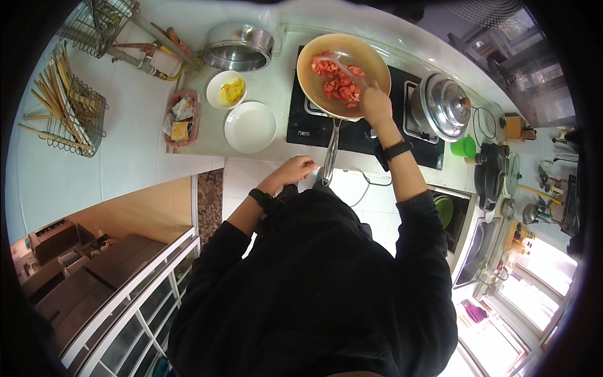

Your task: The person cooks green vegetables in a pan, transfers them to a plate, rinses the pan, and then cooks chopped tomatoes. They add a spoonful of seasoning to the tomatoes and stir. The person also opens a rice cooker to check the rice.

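A frying pan (372,56) with a metal handle stands on the left burner of a black gas hob (311,134). Cut red tomato pieces (341,88) lie in it. Over the pan's right side, my right hand (377,104) is shut on a pale spatula (340,65), whose head is among the tomatoes. My left hand (300,169) hangs in front of the counter, left of the pan handle, its fingers loosely curled; whether they are closed is unclear. To the left, a white bowl (213,89) holds yellow food, probably egg, beside a white plate (250,127).
A lidded metal pot (443,106) stands on the right burner, near a green cup (464,147). At the left are a metal steamer ring (238,47) and a pink basket (194,134) of packets. A wire rack (96,127) of chopsticks hangs on the wall.
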Available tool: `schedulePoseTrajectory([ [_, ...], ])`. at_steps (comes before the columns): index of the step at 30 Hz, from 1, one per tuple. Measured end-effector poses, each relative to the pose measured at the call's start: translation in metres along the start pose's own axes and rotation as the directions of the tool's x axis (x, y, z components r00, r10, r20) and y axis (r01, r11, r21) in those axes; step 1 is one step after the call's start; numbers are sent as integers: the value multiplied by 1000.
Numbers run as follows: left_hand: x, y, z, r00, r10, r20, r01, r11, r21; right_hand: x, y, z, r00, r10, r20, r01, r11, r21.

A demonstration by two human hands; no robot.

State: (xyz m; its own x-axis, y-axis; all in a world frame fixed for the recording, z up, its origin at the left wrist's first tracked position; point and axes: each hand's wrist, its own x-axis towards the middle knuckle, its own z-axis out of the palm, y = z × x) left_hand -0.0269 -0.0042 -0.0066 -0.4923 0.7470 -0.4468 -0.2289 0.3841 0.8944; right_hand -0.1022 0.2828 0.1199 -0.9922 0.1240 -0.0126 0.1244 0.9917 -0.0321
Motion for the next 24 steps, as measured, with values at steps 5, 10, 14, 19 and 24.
schedulePoseTrajectory([
  [5, 6, 0, -2, 1000, 18, -18, -18, 1000, -5, -51, 28, 6, 996, 17, -83, 2, 976, 219],
  [10, -3, -24, -26, 996, -43, -82, 31, 990, -138, -119, 51, 21, 942, 208, -263, -30, 833, 552],
  [14, -28, -47, -54, 969, -127, -211, 86, 977, -194, -154, 38, 43, 876, 480, 35, -294, 475, 830],
  [19, -59, -84, -77, 883, -316, -348, 194, 919, -343, -172, 16, 58, 826, 521, 215, -337, 150, 930],
  [24, -83, -133, -89, 764, -520, -382, 298, 809, -506, -169, 3, 63, 840, 501, 208, -302, 112, 947],
])
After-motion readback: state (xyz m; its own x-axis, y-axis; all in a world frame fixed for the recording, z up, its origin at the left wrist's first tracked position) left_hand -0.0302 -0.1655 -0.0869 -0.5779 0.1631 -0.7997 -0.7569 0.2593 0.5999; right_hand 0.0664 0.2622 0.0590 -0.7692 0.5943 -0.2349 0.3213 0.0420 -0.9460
